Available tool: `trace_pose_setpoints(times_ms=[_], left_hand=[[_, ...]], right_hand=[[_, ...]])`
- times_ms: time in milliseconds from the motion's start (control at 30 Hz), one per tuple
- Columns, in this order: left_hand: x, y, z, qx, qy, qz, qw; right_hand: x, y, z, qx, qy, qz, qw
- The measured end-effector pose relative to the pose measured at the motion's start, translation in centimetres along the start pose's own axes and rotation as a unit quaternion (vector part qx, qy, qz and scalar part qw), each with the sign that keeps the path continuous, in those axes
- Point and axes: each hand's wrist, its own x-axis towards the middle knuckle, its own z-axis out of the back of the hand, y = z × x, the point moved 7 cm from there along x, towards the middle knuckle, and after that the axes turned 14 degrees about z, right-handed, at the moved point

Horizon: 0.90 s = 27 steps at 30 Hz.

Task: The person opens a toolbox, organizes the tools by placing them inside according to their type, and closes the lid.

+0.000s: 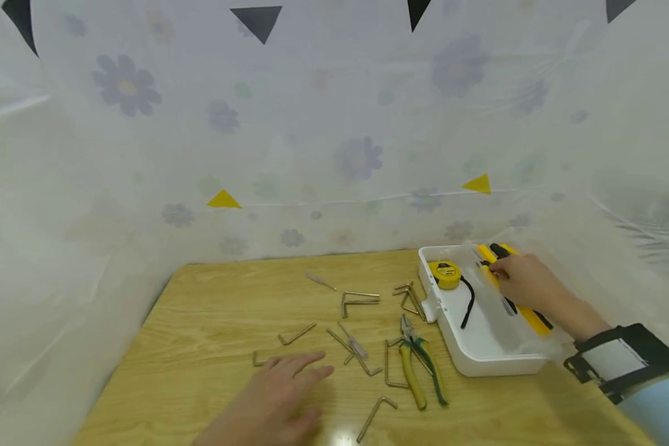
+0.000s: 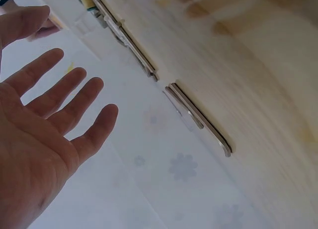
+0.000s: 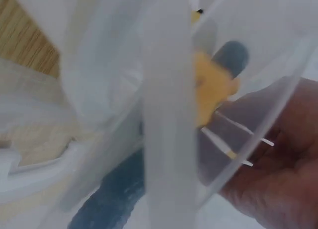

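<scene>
My right hand point(image 1: 526, 282) reaches into a white plastic case point(image 1: 507, 367), fingertips pinching a slim tool with a yellow-and-black handle point(image 1: 486, 264). More yellow and black handles lie under and beside that hand, partly hidden by it. In the right wrist view, translucent plastic point(image 3: 169, 110) covers much of the fingers and a yellow tool part point(image 3: 211, 90). My left hand point(image 1: 281, 396) hovers low over the wooden table with fingers spread, holding nothing. Close to it are a hex key point(image 1: 297, 334) and a small screwdriver with a clear handle point(image 1: 358, 347) lying across other hex keys.
A yellow tape measure point(image 1: 445, 274) with a black strap sits in the case's left end. Pliers with green-and-yellow handles point(image 1: 411, 375) lie left of the case over a hex key. Several more hex keys point(image 1: 361, 297) and another small screwdriver point(image 1: 320, 281) are scattered across the wooden table point(image 1: 212, 310).
</scene>
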Motion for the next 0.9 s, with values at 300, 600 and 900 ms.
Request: trace_pose_setpoints(times_ms=[300,600,900], left_hand=[[-0.7,2.4,1.4,0.02,-0.033,0.043,0.9983],[-0.6,3.3,2.3,0.031,-0.053,0.051,0.9968],[-0.8,3.0,2.5,0.035,-0.06,0.05,0.9964]], right_hand=[[-0.8,11.9,0.6,-0.049,-0.161,0.131,0.9769],[3.3,20.8,-6.0,0.008,-0.011,0.183,0.9829],[10.8,22.2,-13.0,0.102,0.115,0.145,0.9774]])
